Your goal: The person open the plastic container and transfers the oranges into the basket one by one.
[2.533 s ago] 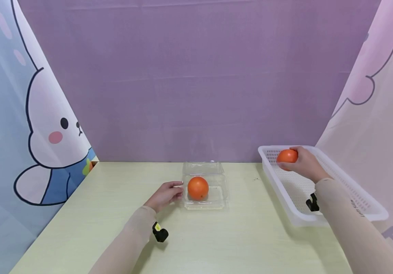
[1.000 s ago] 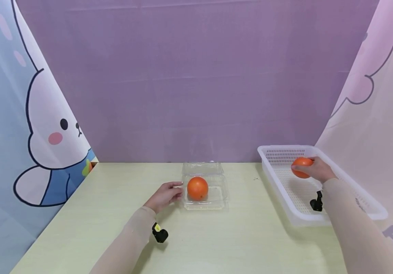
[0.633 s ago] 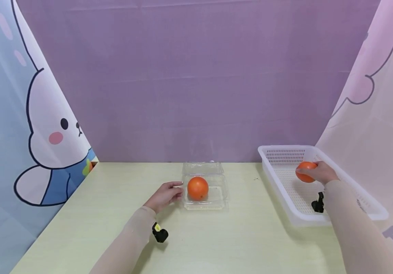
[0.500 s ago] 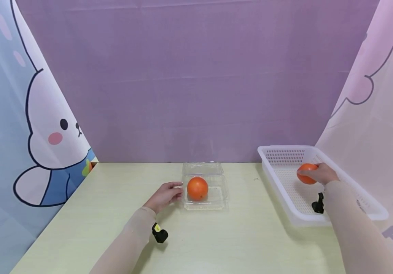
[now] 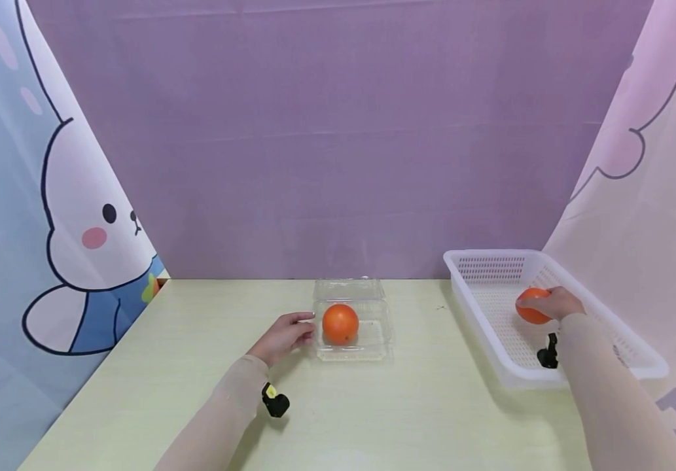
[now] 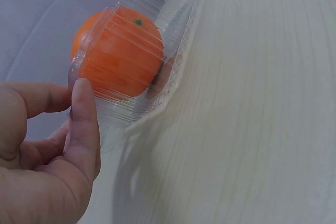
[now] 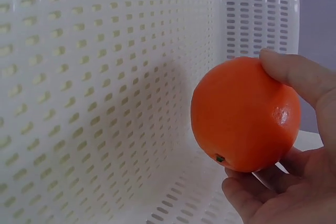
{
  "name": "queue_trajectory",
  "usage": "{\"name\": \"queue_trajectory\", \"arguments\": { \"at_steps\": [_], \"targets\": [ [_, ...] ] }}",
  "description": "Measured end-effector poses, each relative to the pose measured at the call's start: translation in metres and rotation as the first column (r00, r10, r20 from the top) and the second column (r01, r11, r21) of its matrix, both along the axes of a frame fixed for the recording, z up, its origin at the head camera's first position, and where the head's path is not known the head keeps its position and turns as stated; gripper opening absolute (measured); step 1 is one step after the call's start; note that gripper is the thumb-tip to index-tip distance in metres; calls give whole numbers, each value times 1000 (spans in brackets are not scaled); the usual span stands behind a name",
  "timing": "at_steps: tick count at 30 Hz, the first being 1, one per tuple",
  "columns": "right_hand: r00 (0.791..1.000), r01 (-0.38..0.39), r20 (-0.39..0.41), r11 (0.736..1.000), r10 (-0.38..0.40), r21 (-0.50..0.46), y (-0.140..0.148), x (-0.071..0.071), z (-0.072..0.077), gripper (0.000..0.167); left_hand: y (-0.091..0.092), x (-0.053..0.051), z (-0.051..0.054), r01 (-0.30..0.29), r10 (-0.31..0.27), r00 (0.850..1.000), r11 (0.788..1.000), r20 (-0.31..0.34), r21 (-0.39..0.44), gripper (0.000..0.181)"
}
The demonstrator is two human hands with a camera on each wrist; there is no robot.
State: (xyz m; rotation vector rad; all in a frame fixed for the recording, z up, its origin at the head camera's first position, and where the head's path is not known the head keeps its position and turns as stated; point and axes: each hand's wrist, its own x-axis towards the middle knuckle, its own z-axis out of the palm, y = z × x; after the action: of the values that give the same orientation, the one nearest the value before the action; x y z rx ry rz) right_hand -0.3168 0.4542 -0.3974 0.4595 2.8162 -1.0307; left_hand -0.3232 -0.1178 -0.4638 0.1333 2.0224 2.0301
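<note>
In the right wrist view an orange is gripped by my right hand, thumb on one side and fingers on the other. The head view has that hand inside the white basket, low over its perforated floor. A second orange sits in the left part of a clear plastic clamshell box, whose lid stands raised at the back. My left hand is at the box's left edge. Up close in the left wrist view, its thumb and a finger pinch the clear rim.
The basket stands at the right of the pale wooden table. A purple curtain hangs behind the table's back edge. Printed cloths hang at both sides, with a cartoon rabbit on the left one. Each wrist wears a small black camera.
My right hand has carried its orange from the basket's far left, to the right, nearer and lower inside the basket. The left hand, the clamshell box and the other orange stay put.
</note>
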Motion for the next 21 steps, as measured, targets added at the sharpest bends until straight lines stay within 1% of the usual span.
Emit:
{"name": "queue_trajectory", "arguments": {
  "at_steps": [2,6,9,13,18,21],
  "targets": [
    [1000,-6,1,1000,6,19,1,0,-1,98,0,1,0,0,0,1000,1000,-1,-3,44],
    [1000,7,6,1000,-7,19,3,0,-3,92,0,2,1,-5,5,1000,1000,4,0,44],
    [999,40,22,999,-39,-5,2,0,-4,90,0,2,1,-5,5,1000,1000,11,-2,44],
    [997,57,47,998,-56,-9,4,0,-4,95,0,2,1,0,1,1000,1000,10,-8,44],
    [997,40,69,999,-42,31,6,-1,-4,92,0,2,1,5,-5,1000,1000,4,-1,45],
    [997,25,65,998,-29,59,6,-2,-4,87,0,2,1,5,-5,1000,1000,3,-1,45]
  ]
}}
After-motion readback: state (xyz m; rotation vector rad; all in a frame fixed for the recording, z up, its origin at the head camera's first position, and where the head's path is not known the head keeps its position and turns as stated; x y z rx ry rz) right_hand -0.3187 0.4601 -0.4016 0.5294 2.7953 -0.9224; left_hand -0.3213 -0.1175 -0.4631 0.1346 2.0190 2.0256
